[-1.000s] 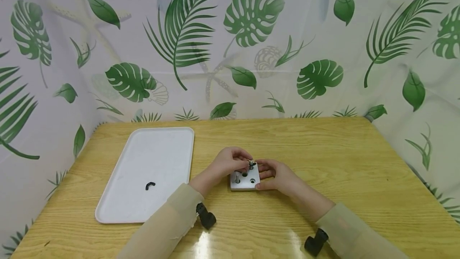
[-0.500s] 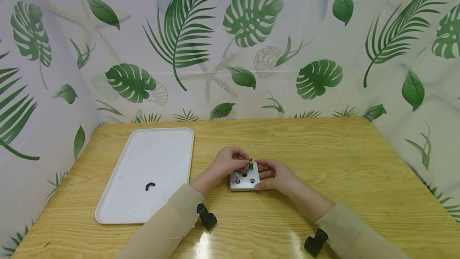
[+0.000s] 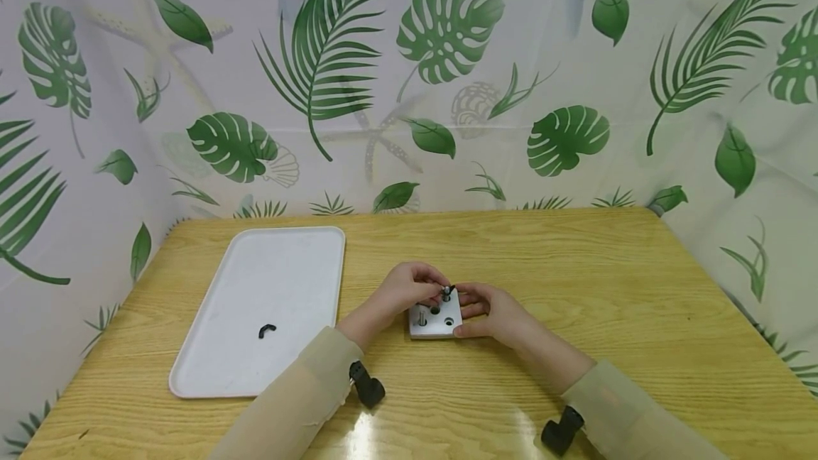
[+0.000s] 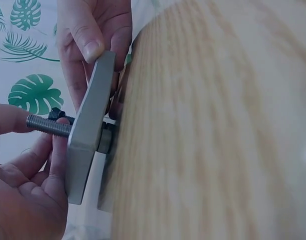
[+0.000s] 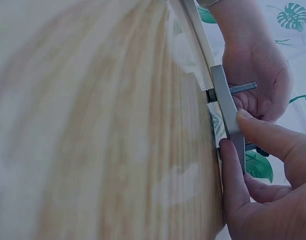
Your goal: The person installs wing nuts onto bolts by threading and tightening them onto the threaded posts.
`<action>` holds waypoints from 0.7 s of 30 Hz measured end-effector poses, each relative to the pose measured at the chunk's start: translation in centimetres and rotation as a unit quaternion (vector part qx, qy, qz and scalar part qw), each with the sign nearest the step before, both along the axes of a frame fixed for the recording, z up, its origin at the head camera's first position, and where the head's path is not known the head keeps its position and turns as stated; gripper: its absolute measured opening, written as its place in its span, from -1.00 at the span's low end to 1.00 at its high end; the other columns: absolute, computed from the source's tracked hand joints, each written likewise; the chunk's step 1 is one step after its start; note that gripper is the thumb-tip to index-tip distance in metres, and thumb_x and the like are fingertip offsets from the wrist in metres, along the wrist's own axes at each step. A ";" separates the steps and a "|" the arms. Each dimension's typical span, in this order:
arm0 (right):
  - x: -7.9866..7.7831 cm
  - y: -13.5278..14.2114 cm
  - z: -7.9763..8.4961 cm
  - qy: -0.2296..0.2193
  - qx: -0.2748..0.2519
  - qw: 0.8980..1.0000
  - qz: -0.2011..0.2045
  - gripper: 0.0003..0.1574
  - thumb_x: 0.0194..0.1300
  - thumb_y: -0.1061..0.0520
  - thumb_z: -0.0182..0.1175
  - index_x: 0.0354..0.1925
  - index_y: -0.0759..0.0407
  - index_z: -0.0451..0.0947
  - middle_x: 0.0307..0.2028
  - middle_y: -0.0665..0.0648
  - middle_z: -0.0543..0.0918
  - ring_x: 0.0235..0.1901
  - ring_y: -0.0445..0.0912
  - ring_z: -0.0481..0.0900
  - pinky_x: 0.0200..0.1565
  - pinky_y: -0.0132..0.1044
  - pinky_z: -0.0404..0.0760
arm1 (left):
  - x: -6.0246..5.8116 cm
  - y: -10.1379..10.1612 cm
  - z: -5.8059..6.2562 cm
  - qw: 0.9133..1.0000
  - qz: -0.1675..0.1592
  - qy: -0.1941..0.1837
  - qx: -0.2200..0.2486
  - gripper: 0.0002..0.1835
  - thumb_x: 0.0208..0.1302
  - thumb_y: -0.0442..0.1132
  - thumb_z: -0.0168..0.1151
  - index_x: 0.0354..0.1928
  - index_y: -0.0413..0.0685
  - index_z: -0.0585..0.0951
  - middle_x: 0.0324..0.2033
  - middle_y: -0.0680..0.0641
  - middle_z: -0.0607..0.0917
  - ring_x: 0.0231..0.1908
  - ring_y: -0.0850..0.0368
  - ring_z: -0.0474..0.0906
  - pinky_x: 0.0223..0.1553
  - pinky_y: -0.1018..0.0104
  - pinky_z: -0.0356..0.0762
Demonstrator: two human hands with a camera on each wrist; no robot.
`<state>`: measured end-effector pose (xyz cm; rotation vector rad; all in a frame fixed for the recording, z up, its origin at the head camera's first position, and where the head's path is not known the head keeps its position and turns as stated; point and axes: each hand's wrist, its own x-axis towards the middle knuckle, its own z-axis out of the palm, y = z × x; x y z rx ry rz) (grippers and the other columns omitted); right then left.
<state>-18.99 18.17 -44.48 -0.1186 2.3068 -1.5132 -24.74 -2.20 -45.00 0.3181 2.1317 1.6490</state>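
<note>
A square grey metal plate (image 3: 434,330) with several holes lies near the middle of the table. Through its near left hole a threaded bolt (image 3: 422,319) points up, its head under the plate in the right wrist view. On the bolt at the far right corner sits a small black wing nut (image 3: 451,289). My left hand (image 3: 404,289) pinches this nut between thumb and fingers, partly hiding it. My right hand (image 3: 495,314) grips the plate's right side; in the right wrist view the thumb presses its top and a finger (image 5: 233,170) lies below.
Left of the hands is a white tray (image 3: 281,268) with a small black bent piece (image 3: 267,331) on it, much like the nut. The wooden table (image 3: 575,268) ends at a leaf-patterned cloth (image 3: 358,91) behind and at the sides.
The black wing nut has turned on its bolt, its wing standing at a different angle in each frame. The left fingers shift slightly; the right hand and plate stay put.
</note>
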 end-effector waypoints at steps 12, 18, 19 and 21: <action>0.1 -0.1 0.2 -0.005 -0.002 1.000 -0.005 0.04 0.25 0.31 0.53 0.56 0.37 0.25 0.27 0.37 0.58 0.14 0.05 0.65 0.03 -0.31 0.69 | 0.1 -0.1 0.2 1.000 0.002 0.005 0.009 -0.78 0.51 -0.34 0.25 0.07 -0.33 0.68 -0.27 -0.13 0.77 -0.37 0.25 0.70 -0.12 0.28 0.79; 0.1 -0.1 0.2 -0.004 0.000 1.000 -0.004 0.03 0.25 0.31 0.53 0.55 0.37 0.26 0.27 0.37 0.58 0.14 0.05 0.65 0.03 -0.32 0.69 | 0.2 0.0 0.2 1.000 0.012 0.001 0.022 -0.86 0.51 -0.35 0.28 -0.02 -0.30 0.63 -0.35 -0.05 0.71 -0.39 0.27 0.68 -0.16 0.31 0.80; 0.1 -0.1 0.2 -0.003 0.000 1.000 -0.004 0.03 0.25 0.31 0.54 0.55 0.37 0.26 0.27 0.37 0.58 0.14 0.05 0.65 0.03 -0.32 0.69 | 0.2 0.0 0.2 1.000 0.014 0.001 0.022 -0.87 0.51 -0.35 0.28 -0.04 -0.29 0.63 -0.36 -0.04 0.70 -0.39 0.27 0.68 -0.17 0.31 0.80; 0.1 -0.1 0.2 -0.003 0.003 1.000 -0.005 0.04 0.24 0.30 0.54 0.55 0.37 0.26 0.27 0.37 0.58 0.14 0.04 0.65 0.03 -0.32 0.69 | 0.2 0.0 0.2 1.000 0.015 0.001 0.021 -0.87 0.51 -0.34 0.28 -0.05 -0.30 0.65 -0.36 -0.03 0.70 -0.39 0.27 0.68 -0.17 0.32 0.80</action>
